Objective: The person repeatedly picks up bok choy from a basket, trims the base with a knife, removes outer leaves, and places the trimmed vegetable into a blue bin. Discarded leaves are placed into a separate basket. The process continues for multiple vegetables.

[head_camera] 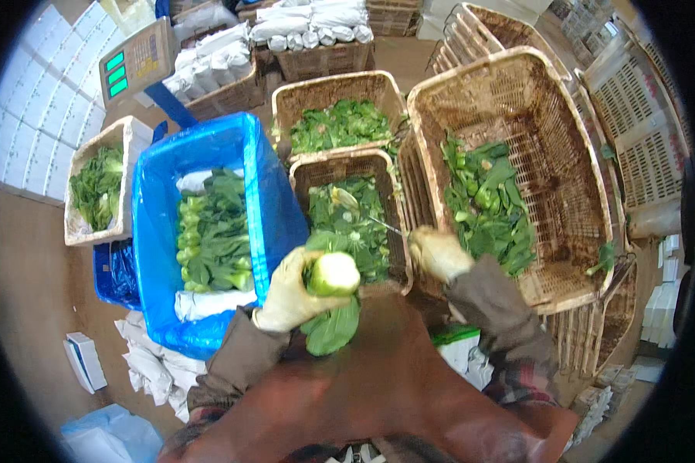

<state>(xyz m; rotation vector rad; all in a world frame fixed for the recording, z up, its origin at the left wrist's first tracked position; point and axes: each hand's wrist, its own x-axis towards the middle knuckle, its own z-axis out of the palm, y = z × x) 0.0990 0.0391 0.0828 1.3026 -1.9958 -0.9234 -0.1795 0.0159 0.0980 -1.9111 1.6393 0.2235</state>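
My gloved left hand (pixel 292 289) grips a head of bok choy (pixel 335 274), its pale cut base facing up and dark leaves hanging below. In my gloved right hand (pixel 440 252) is a small knife (pixel 387 224), its thin blade pointing left over a plastic crate (pixel 402 254) of loose leaves and trimmings. To the left, a container lined with blue plastic (pixel 278 197) holds rows of bok choy (pixel 214 231) between white wrapped bundles. On the right, a large dirty crate (pixel 562 202) holds loose bok choy (pixel 486 197).
Another crate of leaves (pixel 339 87) stands beyond the middle one. A foam box of greens (pixel 72 202) is at the left, near a scale display (pixel 136 61) on a blue post. White wrapped bundles (pixel 313 23) fill crates at the back. Stacked crates (pixel 588 324) stand on the right.
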